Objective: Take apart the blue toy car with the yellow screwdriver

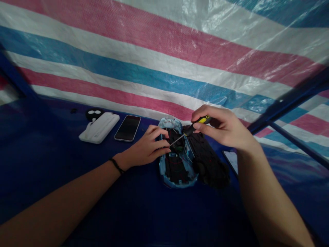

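Observation:
A light-blue toy car body [191,173] lies upside down on the blue surface, its dark inside and thin wires showing. Its black chassis [210,159] rests against the right side of the body. My right hand [223,127] is closed round the black-and-yellow handle of a screwdriver [197,125]. The slanting shaft runs down to the left into the car body, close to my left fingertips. With bent fingers, my left hand [147,147] grips the left edge of the body; what its fingertips touch inside is too small to make out.
Left of the car lie a dark-screened phone [128,128], a white power bank [100,128] and a black item with two white eyes [94,113]. Another phone [232,160] lies partly behind my right forearm. A striped plastic sheet [144,68] hangs behind, with a blue frame bar [290,99] at right.

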The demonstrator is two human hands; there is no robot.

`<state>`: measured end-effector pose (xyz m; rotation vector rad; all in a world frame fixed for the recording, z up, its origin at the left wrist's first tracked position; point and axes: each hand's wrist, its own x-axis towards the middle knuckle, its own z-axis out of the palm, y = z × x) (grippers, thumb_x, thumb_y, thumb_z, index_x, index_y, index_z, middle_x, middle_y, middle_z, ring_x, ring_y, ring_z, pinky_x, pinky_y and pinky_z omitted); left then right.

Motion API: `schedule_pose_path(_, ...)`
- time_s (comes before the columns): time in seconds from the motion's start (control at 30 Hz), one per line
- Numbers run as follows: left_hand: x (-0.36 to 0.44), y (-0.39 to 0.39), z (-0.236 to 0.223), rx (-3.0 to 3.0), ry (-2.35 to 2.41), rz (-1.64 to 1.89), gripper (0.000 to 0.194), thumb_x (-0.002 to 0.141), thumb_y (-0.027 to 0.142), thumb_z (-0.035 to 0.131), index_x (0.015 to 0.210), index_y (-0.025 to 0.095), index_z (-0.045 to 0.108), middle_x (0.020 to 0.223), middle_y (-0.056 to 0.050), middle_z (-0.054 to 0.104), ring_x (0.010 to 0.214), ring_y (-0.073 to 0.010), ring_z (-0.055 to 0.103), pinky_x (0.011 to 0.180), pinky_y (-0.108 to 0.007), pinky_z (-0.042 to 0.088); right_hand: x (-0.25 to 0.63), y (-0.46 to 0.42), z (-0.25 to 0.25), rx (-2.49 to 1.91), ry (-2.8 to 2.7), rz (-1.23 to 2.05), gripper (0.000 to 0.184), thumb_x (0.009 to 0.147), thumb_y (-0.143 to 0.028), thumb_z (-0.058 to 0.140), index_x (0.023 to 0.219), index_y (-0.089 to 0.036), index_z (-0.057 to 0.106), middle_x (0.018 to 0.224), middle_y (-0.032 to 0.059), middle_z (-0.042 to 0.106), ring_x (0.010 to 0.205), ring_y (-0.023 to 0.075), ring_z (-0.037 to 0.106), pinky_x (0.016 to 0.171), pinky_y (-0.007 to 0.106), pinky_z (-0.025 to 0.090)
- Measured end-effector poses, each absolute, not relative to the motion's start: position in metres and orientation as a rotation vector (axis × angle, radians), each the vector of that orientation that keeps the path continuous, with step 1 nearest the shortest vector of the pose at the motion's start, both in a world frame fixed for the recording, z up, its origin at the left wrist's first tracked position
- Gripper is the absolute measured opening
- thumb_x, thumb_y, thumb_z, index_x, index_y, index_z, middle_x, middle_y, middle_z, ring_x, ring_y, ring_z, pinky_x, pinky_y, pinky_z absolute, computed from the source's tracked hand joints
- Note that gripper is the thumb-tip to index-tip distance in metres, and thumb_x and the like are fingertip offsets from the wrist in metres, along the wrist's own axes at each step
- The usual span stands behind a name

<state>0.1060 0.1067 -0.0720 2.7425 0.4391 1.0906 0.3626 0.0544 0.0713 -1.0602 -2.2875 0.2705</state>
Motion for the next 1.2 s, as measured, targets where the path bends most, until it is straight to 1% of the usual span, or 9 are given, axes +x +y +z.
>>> schedule_pose_path(0.13,0.1,0.114,-0.07,2.716,0.588,1.392,0.028,0.111,0.028,0.05,0.094,0.02,0.071,0.11,-0.008,0.066,0.105,-0.0239,0.054,0.098,-0.041,0.046,0.366,0.053,0.07,-1.024,-2.113,0.337,0.015,0.096,-0.036,0.072,0.093,-0.022,0.069,0.091,0.0035,0.069,0.075,0.0162,0.069,0.068,0.03,0.055)
schedule_pose_path(0.27,0.08,0.146,-0.073,2.62,0.967,1.632,0.027,0.109,0.026,0.053,0.09,0.018,0.069,0.089,-0.005,0.065,0.091,-0.0217,0.055,0.088,-0.037,0.045,0.372,0.053,0.071,-1.045,-2.101,0.218,0.011,0.095,-0.034,0.073,0.095,-0.023,0.071,0.091,0.0022,0.071,0.072,0.0145,0.068,0.065,0.027,0.053)
schedule_pose_path(0.4,0.063,0.171,-0.081,2.831,1.071,1.385,0.031,0.11,0.029,0.055,0.083,0.017,0.067,0.086,-0.005,0.066,0.087,-0.0221,0.055,0.088,-0.038,0.044,0.374,0.056,0.072,-1.041,-2.305,0.134,0.009,0.095,-0.029,0.071,0.099,-0.022,0.073,0.092,0.0027,0.075,0.083,0.0161,0.071,0.075,0.027,0.054)
schedule_pose_path(0.53,0.061,0.173,-0.087,3.082,0.82,0.966,0.029,0.108,0.028,0.059,0.083,0.016,0.065,0.086,-0.005,0.067,0.09,-0.0227,0.055,0.092,-0.038,0.043,0.372,0.057,0.071,-1.035,-2.39,0.151,0.009,0.095,-0.028,0.068,0.102,-0.022,0.072,0.095,0.0035,0.077,0.084,0.0171,0.072,0.078,0.028,0.055)
schedule_pose_path(0.63,0.064,0.17,-0.09,3.119,0.724,0.774,0.027,0.106,0.027,0.064,0.082,0.017,0.064,0.087,-0.004,0.068,0.093,-0.0233,0.056,0.099,-0.039,0.042,0.372,0.055,0.072,-1.051,-2.385,0.187,0.015,0.096,-0.03,0.068,0.108,-0.022,0.071,0.098,0.0043,0.076,0.088,0.0183,0.073,0.08,0.028,0.056)
schedule_pose_path(0.8,0.065,0.171,-0.093,3.11,0.739,0.709,0.025,0.104,0.029,0.069,0.082,0.017,0.065,0.088,-0.005,0.067,0.095,-0.0242,0.056,0.103,-0.041,0.043,0.372,0.053,0.074,-1.07,-2.4,0.23,0.017,0.095,-0.031,0.069,0.109,-0.022,0.069,0.1,0.0048,0.076,0.089,0.0188,0.074,0.079,0.028,0.057)
schedule_pose_path(1.0,0.064,0.172,-0.092,3.109,0.74,0.66,0.026,0.102,0.031,0.072,0.082,0.016,0.065,0.087,-0.005,0.067,0.093,-0.0239,0.057,0.104,-0.041,0.045,0.373,0.054,0.074,-1.03,-2.444,0.257,0.016,0.096,-0.031,0.07,0.108,-0.021,0.07,0.108,0.0063,0.078,0.094,0.0193,0.075,0.084,0.028,0.058)
schedule_pose_path(1.1,0.064,0.171,-0.09,3.065,0.78,0.706,0.025,0.106,0.031,0.064,0.086,0.016,0.067,0.088,-0.005,0.069,0.091,-0.0225,0.059,0.106,-0.042,0.045,0.374,0.055,0.073,-1.03,-2.445,0.248,0.017,0.095,-0.03,0.07,0.109,-0.021,0.072,0.106,0.0062,0.079,0.094,0.0195,0.076,0.083,0.027,0.058)
schedule_pose_path(1.2,0.064,0.17,-0.088,2.992,0.905,0.775,0.026,0.11,0.024,0.052,0.095,0.015,0.071,0.094,-0.007,0.072,0.092,-0.0221,0.064,0.106,-0.041,0.046,0.375,0.055,0.072,-1.026,-2.444,0.234,0.017,0.095,-0.029,0.07,0.109,-0.021,0.073,0.105,0.0057,0.079,0.093,0.019,0.076,0.083,0.027,0.058)
